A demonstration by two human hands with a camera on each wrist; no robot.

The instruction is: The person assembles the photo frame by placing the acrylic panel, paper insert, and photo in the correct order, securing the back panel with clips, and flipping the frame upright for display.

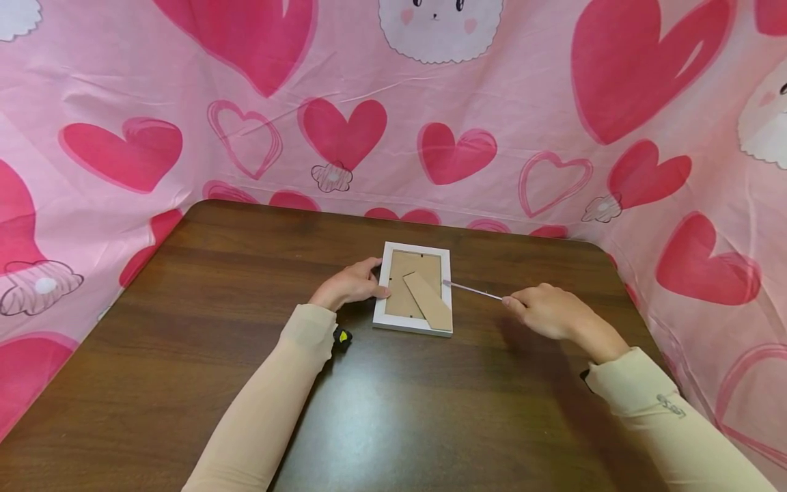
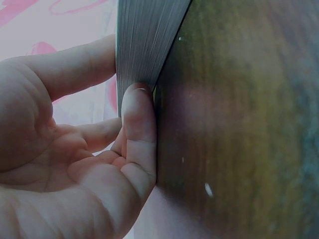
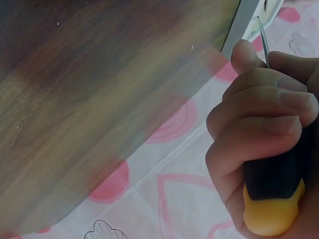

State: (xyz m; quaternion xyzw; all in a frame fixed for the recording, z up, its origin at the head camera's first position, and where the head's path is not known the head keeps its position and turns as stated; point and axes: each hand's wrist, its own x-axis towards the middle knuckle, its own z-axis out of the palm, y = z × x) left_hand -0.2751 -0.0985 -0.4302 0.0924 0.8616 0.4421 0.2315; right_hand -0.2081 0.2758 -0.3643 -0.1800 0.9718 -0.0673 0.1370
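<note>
A white picture frame (image 1: 412, 323) lies face down on the table, its brown backing board (image 1: 402, 265) and slanted stand flap (image 1: 428, 301) facing up. At its left edge, my left hand (image 1: 350, 283) grips the frame, with the thumb on the back rim. In the left wrist view, that hand's fingers (image 2: 139, 117) press against the frame's side (image 2: 144, 45). My right hand (image 1: 550, 311) holds a screwdriver (image 1: 476, 291) by its black and yellow handle (image 3: 273, 191). The screwdriver's flat tip meets the inner right edge of the frame, beside the backing board.
The dark wooden table (image 1: 184, 383) has its far edge close to a pink heart-patterned cloth (image 1: 393, 164), which also hangs along both sides. A black wrist strap piece (image 1: 341, 337) shows at the left cuff.
</note>
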